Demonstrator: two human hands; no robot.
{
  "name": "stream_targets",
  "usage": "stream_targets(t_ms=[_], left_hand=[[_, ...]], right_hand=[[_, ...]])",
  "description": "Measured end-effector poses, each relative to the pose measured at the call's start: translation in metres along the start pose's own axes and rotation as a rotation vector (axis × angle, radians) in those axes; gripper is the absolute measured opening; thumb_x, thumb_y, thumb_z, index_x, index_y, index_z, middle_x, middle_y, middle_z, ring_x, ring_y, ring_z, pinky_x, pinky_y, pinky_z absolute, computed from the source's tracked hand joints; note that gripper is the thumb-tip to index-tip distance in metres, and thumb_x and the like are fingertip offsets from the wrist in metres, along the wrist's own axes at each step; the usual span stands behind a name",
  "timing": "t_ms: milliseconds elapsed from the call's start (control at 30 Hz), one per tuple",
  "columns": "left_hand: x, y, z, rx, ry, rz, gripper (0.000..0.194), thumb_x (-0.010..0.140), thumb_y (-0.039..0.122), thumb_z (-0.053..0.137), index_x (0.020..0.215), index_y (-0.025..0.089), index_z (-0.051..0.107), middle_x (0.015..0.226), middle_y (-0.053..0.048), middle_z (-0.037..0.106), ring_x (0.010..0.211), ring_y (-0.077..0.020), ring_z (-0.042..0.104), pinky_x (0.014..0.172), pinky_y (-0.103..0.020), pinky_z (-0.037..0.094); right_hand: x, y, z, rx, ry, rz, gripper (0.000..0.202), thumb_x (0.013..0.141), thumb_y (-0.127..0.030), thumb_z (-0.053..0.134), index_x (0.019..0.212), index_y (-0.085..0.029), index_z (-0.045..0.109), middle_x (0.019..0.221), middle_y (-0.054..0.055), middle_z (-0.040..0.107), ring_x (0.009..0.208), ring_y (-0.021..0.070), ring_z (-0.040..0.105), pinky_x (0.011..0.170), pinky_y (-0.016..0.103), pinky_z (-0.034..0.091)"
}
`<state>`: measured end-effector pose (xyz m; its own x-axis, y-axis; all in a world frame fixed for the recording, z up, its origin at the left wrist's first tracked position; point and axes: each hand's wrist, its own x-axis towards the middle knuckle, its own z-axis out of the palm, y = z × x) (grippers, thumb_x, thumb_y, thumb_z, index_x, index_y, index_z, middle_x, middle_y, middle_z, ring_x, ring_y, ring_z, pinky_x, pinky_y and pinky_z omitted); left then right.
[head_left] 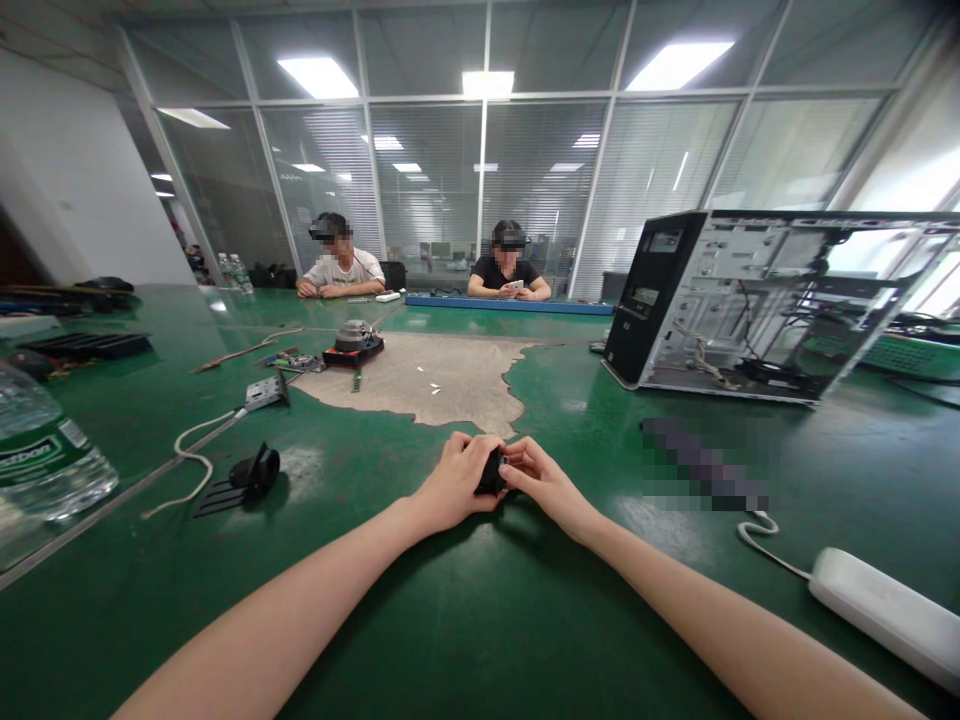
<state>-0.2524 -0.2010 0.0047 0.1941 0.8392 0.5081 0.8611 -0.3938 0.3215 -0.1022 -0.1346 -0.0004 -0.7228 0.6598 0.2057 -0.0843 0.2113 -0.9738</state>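
Note:
Just above the green table, my left hand (452,487) is wrapped round a small black part (490,473). The fingers cover most of the part, so its kind is unclear. From the other side my right hand (546,486) has its thumb and fingertips closed on the same part's right edge. A black plastic piece with a round mount and flat prongs (244,480) lies to the left of my hands. Beyond them is a bare beige patch (450,370) in the green table covering (480,620).
An open computer case (637,320) stands at right. Nearer are a white power strip (877,605) and cable. At left are a water bottle (45,450), a metal bracket (266,391) and a heatsink cooler (354,343). Two people sit across the table.

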Motion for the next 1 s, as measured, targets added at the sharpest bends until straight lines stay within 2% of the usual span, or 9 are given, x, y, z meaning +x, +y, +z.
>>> stream_targets(t_ms=[167,333,533,700,1000], left_hand=[[0.0000,0.0005,-0.0016,-0.013,-0.006,-0.003,0.054,0.062,0.022,0.062,0.109,0.023,0.036,0.107,-0.003,0.048,0.090,-0.0216,0.036,0.080,-0.036,0.032],[0.0003,0.0008,-0.0020,-0.011,-0.011,-0.003,0.054,0.063,0.023,0.061,0.110,0.023,0.034,0.107,-0.003,0.047,0.090,-0.0213,0.035,0.079,-0.036,0.032],[0.0003,0.0006,-0.0019,-0.009,-0.004,0.007,0.053,0.064,0.025,0.060,0.110,0.022,0.034,0.106,-0.004,0.048,0.090,-0.0212,0.036,0.080,-0.036,0.032],[0.0006,0.0004,-0.0011,-0.016,0.002,0.008,0.054,0.063,0.024,0.061,0.110,0.022,0.034,0.106,-0.004,0.048,0.090,-0.0214,0.036,0.080,-0.036,0.032],[0.0004,0.0008,-0.0012,-0.008,-0.008,-0.004,0.054,0.063,0.022,0.061,0.110,0.023,0.035,0.107,-0.003,0.047,0.090,-0.0215,0.036,0.079,-0.037,0.032]], right_hand=[[0.0000,-0.0034,0.0002,-0.032,0.002,0.023,0.026,0.070,-0.033,0.056,0.091,-0.020,0.045,0.087,0.002,0.053,0.082,0.0142,0.052,0.073,0.031,0.042],[-0.0015,-0.0050,-0.0014,-0.010,-0.033,-0.023,0.029,0.066,-0.027,0.062,0.087,-0.022,0.044,0.090,0.001,0.052,0.086,0.0141,0.051,0.077,0.031,0.041],[-0.0001,-0.0020,-0.0009,0.002,0.009,-0.005,0.022,0.071,-0.033,0.056,0.085,-0.021,0.044,0.084,0.000,0.053,0.080,0.0130,0.052,0.074,0.031,0.042],[0.0021,0.0010,-0.0006,-0.022,0.024,0.014,0.026,0.070,-0.033,0.056,0.089,-0.020,0.045,0.086,0.001,0.053,0.079,0.0132,0.052,0.071,0.030,0.043],[-0.0021,-0.0048,-0.0019,-0.035,-0.038,-0.036,0.029,0.066,-0.028,0.062,0.086,-0.022,0.042,0.090,0.000,0.051,0.086,0.0139,0.051,0.074,0.030,0.042]])
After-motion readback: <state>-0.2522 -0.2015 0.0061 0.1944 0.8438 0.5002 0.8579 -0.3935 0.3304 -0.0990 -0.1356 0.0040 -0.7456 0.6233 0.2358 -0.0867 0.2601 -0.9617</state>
